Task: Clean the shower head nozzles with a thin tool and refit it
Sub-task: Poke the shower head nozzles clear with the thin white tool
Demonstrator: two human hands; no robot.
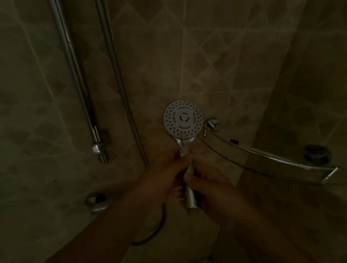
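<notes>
What we cannot make out in the dim shower

Our left hand (163, 175) and right hand (209, 187) cover the shower head (183, 118) handle's middle; the hose (157, 228) vanishes behind our forearm.

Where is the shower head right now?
In the head view the shower head is near centre, its nozzle face toward the camera, just left of the corner shelf. The left hand and right hand both hold its handle below.

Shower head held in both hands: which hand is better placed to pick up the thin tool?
Probably the right hand: it grips lower on the handle, while the left hand holds near the shower head, steadying it.
</notes>
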